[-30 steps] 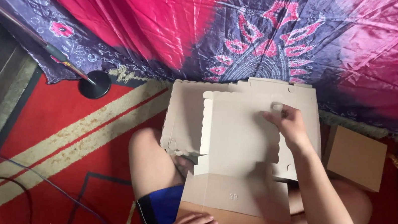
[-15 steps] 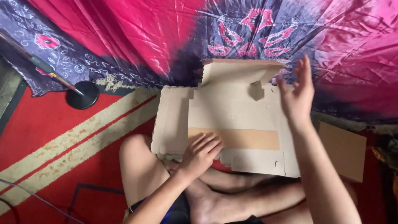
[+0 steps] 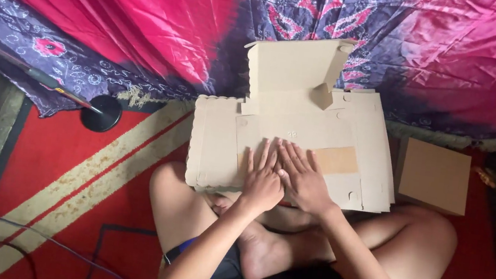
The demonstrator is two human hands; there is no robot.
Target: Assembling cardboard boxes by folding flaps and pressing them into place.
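On the floor before your crossed legs, a flat cardboard box blank (image 3: pixel 298 139) lies on the red rug (image 3: pixel 62 161), its far flap (image 3: pixel 291 66) folded upright against the pink cloth (image 3: pixel 150 14). Your left hand (image 3: pixel 263 182) and right hand (image 3: pixel 303 181) press flat on its near panel, side by side and touching, fingers spread, each grip open and clamped on nothing. A folded box (image 3: pixel 434 175) sits just right of the blank. A black round base (image 3: pixel 100 112) stands well to its left.
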